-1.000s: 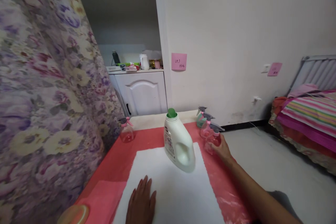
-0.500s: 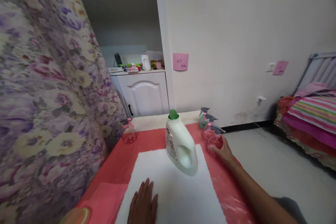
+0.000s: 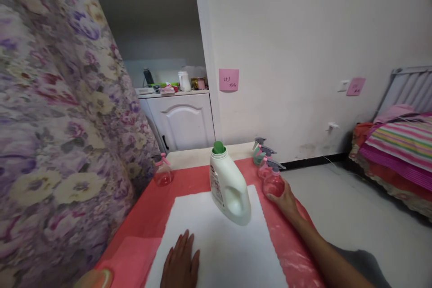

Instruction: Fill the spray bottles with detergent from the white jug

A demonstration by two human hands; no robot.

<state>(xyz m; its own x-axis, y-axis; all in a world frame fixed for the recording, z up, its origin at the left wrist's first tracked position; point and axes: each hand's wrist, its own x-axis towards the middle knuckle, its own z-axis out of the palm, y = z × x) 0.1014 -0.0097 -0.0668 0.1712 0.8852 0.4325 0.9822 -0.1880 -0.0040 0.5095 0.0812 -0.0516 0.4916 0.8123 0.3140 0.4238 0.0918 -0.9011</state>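
Note:
My right hand (image 3: pixel 285 199) is wrapped round the lower body of a pink, see-through spray bottle (image 3: pixel 272 184) with a grey trigger head, at the table's right edge. The thumb lies across its front; the other fingers are partly hidden. My left hand (image 3: pixel 181 261) rests flat on a white sheet (image 3: pixel 229 249), fingers stretched out, holding nothing. Between the hands, a pale green detergent jug (image 3: pixel 231 189) stands on the sheet, something green (image 3: pixel 218 147) showing in its mouth. Just behind the gripped bottle are another pink spray bottle (image 3: pixel 263 171) and a green one (image 3: pixel 258 156).
A pink spray bottle (image 3: pixel 163 176) stands at the table's left. The red cover (image 3: pixel 192 177) spreads under the sheet. A round-rimmed object (image 3: pixel 107 277) is cut off at the lower left. A floral curtain (image 3: pixel 67 144) hangs on the left; a bed (image 3: pixel 398 153) is far right.
The view has shifted slightly, so most things appear a little further left. My right thumb sits a little lower on the spray bottle. My left hand stays on the sheet.

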